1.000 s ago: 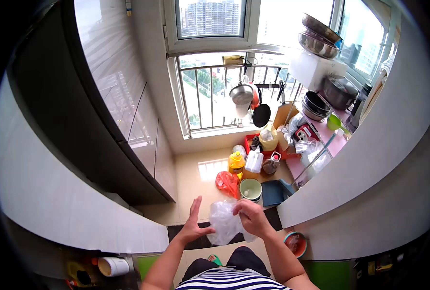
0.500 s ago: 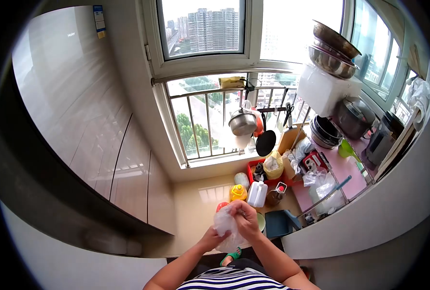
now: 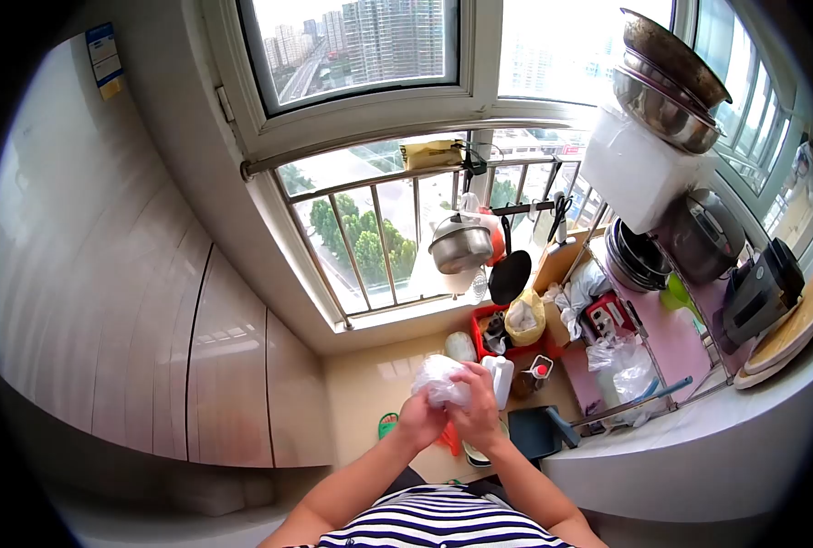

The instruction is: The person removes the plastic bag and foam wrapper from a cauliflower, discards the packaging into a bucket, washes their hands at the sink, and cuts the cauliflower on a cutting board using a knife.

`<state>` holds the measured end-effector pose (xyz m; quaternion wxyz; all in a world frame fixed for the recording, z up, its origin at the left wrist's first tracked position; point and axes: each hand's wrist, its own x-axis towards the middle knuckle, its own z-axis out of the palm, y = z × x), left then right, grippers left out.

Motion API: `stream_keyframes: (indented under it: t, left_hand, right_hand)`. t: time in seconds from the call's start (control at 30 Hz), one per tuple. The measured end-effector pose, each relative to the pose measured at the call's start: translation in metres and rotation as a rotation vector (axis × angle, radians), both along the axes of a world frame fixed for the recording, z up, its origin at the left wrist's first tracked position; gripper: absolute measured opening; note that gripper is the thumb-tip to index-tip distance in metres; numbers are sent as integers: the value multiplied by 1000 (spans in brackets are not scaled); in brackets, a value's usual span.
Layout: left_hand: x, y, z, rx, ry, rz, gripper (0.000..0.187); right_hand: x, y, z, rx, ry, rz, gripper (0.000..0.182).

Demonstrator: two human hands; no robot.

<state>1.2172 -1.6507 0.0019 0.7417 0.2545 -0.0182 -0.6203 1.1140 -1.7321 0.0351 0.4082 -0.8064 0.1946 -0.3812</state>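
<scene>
A crumpled clear plastic bag (image 3: 438, 378) is bunched up in front of my body. My left hand (image 3: 422, 422) is closed around its lower part. From the other side, my right hand (image 3: 476, 411) grips it too, with the fingers pressed against the plastic and both hands nearly touching. Beneath them, something orange-red (image 3: 449, 438) shows partly on the floor. A white plastic jug (image 3: 499, 376) stands just beyond my right hand, partly covered by it.
Tall glossy cabinet doors (image 3: 233, 365) line the left. Ahead, a red crate (image 3: 489, 320) sits below the railed window. At the right are a dark dustpan (image 3: 533, 431), a brown bottle (image 3: 527, 376) and a pink-shelved rack (image 3: 681, 342). A saucepan (image 3: 461, 247) hangs from the railing.
My view has moved forward, nearer the window. The bag was hanging loose and stretched between my hands; now it is gathered into a ball, and my hands are closer together.
</scene>
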Motion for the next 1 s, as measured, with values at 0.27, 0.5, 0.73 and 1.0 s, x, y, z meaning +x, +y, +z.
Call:
stream_keyframes:
  t: [0.27,0.5,0.73,1.0]
  left_hand:
    - [110,-74,18,-47,-1110,-321,90]
    - [193,-150,21,-312,-1189,-234,51]
    - [225,-208,9,-198,-1425,56,43]
    - [232,-233,21,-322,-1396,-175,47]
  right_hand:
    - [47,-99,-20,576,-117,-252,19]
    - [145,-121,-14,663,-160,-295,20]
    - [190,-131,14,121,200,-559,35]
    - [186,-188,-23,576,-51,-586,30]
